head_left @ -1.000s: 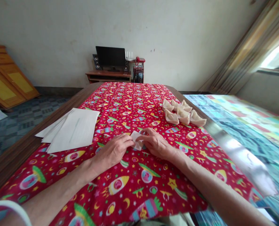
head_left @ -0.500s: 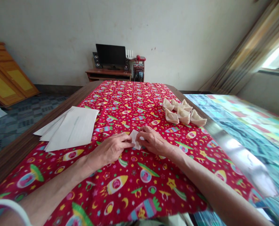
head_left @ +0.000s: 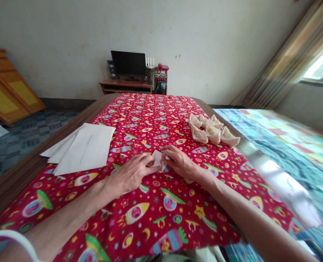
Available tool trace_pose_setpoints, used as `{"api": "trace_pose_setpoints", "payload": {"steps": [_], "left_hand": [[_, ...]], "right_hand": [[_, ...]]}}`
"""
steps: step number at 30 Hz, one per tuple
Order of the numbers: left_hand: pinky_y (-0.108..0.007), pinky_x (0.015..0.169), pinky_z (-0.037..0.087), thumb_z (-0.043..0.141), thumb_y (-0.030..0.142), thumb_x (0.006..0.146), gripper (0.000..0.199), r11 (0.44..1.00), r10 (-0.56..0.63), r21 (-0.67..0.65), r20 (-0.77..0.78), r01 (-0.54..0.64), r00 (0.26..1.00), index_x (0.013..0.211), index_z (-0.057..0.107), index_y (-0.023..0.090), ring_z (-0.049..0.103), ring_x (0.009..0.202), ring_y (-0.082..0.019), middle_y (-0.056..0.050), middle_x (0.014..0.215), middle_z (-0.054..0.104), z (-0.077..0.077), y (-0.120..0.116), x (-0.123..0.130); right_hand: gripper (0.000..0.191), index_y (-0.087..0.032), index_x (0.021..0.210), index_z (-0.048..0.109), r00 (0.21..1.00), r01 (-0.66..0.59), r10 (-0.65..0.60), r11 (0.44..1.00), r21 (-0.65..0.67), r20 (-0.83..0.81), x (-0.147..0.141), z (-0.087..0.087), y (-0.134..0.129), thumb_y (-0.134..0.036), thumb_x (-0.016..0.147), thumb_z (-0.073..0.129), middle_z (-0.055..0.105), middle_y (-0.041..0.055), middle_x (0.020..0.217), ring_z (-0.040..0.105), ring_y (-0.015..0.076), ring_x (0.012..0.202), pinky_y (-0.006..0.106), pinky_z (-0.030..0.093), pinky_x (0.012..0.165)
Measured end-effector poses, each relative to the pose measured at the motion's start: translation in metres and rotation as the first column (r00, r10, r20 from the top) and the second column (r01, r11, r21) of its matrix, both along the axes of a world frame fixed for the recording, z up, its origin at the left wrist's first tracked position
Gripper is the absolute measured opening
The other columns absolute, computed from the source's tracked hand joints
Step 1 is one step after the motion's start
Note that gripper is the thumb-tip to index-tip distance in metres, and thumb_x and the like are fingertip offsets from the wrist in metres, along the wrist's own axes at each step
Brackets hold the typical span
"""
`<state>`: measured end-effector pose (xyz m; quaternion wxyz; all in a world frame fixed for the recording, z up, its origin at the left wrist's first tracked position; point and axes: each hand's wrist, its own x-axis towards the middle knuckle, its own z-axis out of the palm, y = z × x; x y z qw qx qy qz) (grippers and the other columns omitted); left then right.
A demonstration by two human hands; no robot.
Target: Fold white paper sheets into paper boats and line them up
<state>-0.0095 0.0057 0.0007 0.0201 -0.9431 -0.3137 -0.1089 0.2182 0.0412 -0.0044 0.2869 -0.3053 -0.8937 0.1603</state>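
Note:
A small folded piece of white paper (head_left: 157, 157) lies on the red patterned cloth (head_left: 156, 200), between my two hands. At its left edge, the fingers of my left hand (head_left: 132, 173) pinch and press the paper. On the other side, my right hand (head_left: 180, 162) has its thumb and fingers closed on the paper's right part, where a flap stands up. Sheets of white paper (head_left: 86, 149) are fanned out to the left. Several folded boat-like paper pieces (head_left: 212, 133) stand in two rows at the right edge of the cloth.
The wooden table rim (head_left: 68, 127) shows along the left. Beyond the far end are a monitor (head_left: 128, 63), speakers and a red telephone (head_left: 162, 67) on small stands. A bed with a patterned cover (head_left: 281, 145) lies to the right. A white curved object (head_left: 14, 236) is at the lower left.
The fingers of both hands have shifted slightly on the paper. My left fingertips have moved right across its lower edge, and a flap now stands up near my right fingers.

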Motion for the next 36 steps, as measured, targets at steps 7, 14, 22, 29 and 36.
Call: {"api": "trace_pose_setpoints", "payload": {"steps": [7,14,22,29,36], "left_hand": [[-0.036,0.097,0.042,0.044,0.004,0.085,0.049,0.995,-0.08,-0.059,0.078,0.085,0.994,0.12,0.058,0.036,0.049,0.11,-0.02,-0.004,0.115,0.052,0.01,0.001,-0.006],[-0.031,0.095,0.047,0.049,0.012,0.088,0.038,0.998,-0.044,-0.019,0.26,0.051,0.964,0.124,0.054,0.022,0.055,0.108,-0.017,-0.004,0.114,0.061,0.003,0.004,-0.008],[-0.037,0.092,0.045,0.048,0.021,0.091,0.021,0.987,0.021,0.156,0.062,-0.03,0.998,0.11,0.058,0.018,0.055,0.101,-0.02,-0.006,0.105,0.062,0.009,-0.005,0.012],[-0.034,0.083,0.046,0.042,0.016,0.092,0.017,0.983,0.065,0.164,0.07,-0.076,0.995,0.086,0.059,0.016,0.056,0.087,-0.019,-0.005,0.086,0.059,0.007,-0.005,0.016],[-0.026,0.072,0.046,0.052,0.021,0.088,0.013,0.964,0.255,-0.021,0.367,-0.267,0.894,0.079,0.06,0.018,0.058,0.076,-0.015,-0.002,0.081,0.061,-0.01,0.007,0.014]], "right_hand": [[0.012,-0.019,0.085,0.063,0.997,0.059,-0.057,0.997,0.055,-0.045,0.001,-0.003,-0.008,-0.02,0.087,0.052,0.059,0.0052,0.093,0.056,0.0138,0.082,0.025,0.046,0.073],[0.029,-0.023,0.11,0.063,0.988,-0.088,0.075,0.992,0.086,0.136,0.012,0.006,-0.018,-0.018,0.092,0.041,0.057,0.0075,0.109,0.055,0.015,0.095,0.027,0.047,0.082],[0.025,-0.021,0.11,0.063,0.976,-0.134,0.116,0.987,0.084,0.187,0.011,0.014,-0.017,-0.021,0.089,0.049,0.056,0.0085,0.108,0.054,0.0166,0.097,0.03,0.047,0.087],[0.021,-0.022,0.103,0.067,0.997,-0.074,0.072,0.997,0.036,0.041,0.011,0.005,-0.007,-0.027,0.088,0.054,0.061,0.0072,0.104,0.058,0.0167,0.096,0.03,0.047,0.085],[0.018,-0.019,0.084,0.069,0.988,0.13,-0.142,0.979,-0.16,-0.067,0.004,-0.003,0.006,-0.03,0.087,0.055,0.067,0.0037,0.087,0.062,0.0146,0.077,0.026,0.047,0.072]]}}
